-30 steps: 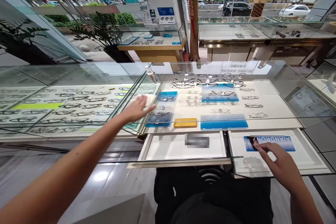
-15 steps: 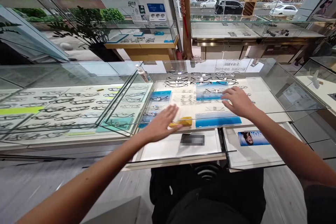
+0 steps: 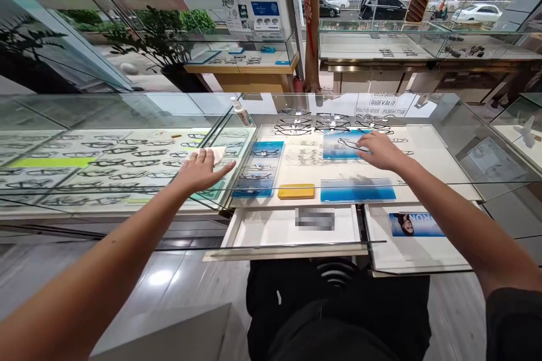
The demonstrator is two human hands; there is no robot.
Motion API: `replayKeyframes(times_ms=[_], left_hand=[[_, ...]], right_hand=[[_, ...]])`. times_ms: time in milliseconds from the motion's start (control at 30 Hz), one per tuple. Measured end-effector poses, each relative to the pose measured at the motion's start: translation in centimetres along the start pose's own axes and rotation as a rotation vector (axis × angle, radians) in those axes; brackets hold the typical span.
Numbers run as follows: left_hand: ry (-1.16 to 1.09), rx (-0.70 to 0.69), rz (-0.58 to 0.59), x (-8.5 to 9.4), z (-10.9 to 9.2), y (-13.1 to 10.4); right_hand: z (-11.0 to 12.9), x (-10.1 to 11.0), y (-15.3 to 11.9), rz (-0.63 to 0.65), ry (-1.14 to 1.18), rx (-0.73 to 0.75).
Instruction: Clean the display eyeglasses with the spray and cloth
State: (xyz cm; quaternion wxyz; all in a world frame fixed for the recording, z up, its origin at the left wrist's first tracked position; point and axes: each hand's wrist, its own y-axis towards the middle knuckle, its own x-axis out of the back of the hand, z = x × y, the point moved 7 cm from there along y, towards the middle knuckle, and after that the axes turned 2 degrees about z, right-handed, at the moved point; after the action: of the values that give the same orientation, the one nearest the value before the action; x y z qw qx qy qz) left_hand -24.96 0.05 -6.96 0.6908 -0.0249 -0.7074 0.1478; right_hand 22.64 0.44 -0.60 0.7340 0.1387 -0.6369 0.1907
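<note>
My left hand [image 3: 201, 172] lies flat with its fingers outstretched on the glass countertop at left of centre. A white cloth [image 3: 218, 154] shows under and beside its fingertips. My right hand [image 3: 379, 151] rests on the glass further right, fingers spread, with nothing visible in it. Below the glass near that hand are a blue card [image 3: 334, 149] and pairs of eyeglasses [image 3: 293, 126]. Between the hands, inside the case, a yellow case [image 3: 296, 192] and a long blue strip [image 3: 358, 190] lie on the white base.
A small spray bottle [image 3: 241, 112] stands at the far side of the counter. An open drawer [image 3: 254, 225] juts out at the front, a blurred dark object [image 3: 314, 219] in it. More glasses fill the left case [image 3: 84, 197]. Glass edges run across the counter.
My left hand has swept left over the glass, from above the yellow case to near the left case, with the white cloth. My right hand has barely moved. The view has shifted slightly.
</note>
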Motion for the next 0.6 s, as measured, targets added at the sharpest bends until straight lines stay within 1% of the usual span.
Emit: replayKeyframes(times_ms=[33, 67, 133, 167, 200, 267, 300, 333, 400, 467, 533, 600], left_hand=[[0.000, 0.000, 0.006, 0.0, -0.1, 0.0], [0.003, -0.001, 0.006, 0.0, -0.3, 0.0], [0.010, -0.023, -0.012, 0.1, -0.9, 0.1], [0.012, -0.039, -0.024, 0.1, -1.3, 0.2], [0.012, -0.056, -0.033, 0.1, -1.9, 0.4], [0.006, -0.096, -0.038, 0.0, -3.6, 0.7], [0.003, -0.116, -0.037, -0.1, -4.5, 0.9], [0.003, -0.134, -0.037, -0.1, -5.6, 1.0], [0.012, -0.178, -0.040, -0.4, -7.7, 1.2], [0.025, -0.229, -0.052, -0.7, -9.8, 0.9], [0.029, -0.289, -0.072, -1.1, -11.7, 0.1], [0.025, -0.354, -0.091, -1.5, -13.2, -1.3]], right_hand=[[0.7, 0.5, -1.0, 0.013, 0.059, 0.047], [1.5, 0.8, -2.3, 0.053, 0.134, 0.105], [3.3, 0.6, -5.2, 0.200, 0.302, 0.223], [4.0, 0.0, -6.6, 0.296, 0.365, 0.257], [4.5, -0.9, -8.0, 0.389, 0.407, 0.270], [4.9, -3.5, -10.2, 0.557, 0.430, 0.262], [4.8, -5.0, -10.8, 0.608, 0.415, 0.250], [4.5, -6.5, -11.1, 0.630, 0.385, 0.237], [3.5, -9.2, -10.6, 0.577, 0.279, 0.195], [2.2, -11.2, -9.3, 0.468, 0.148, 0.124], [1.3, -12.5, -7.7, 0.379, 0.026, 0.100], [0.7, -13.5, -6.4, 0.352, -0.058, 0.092]])
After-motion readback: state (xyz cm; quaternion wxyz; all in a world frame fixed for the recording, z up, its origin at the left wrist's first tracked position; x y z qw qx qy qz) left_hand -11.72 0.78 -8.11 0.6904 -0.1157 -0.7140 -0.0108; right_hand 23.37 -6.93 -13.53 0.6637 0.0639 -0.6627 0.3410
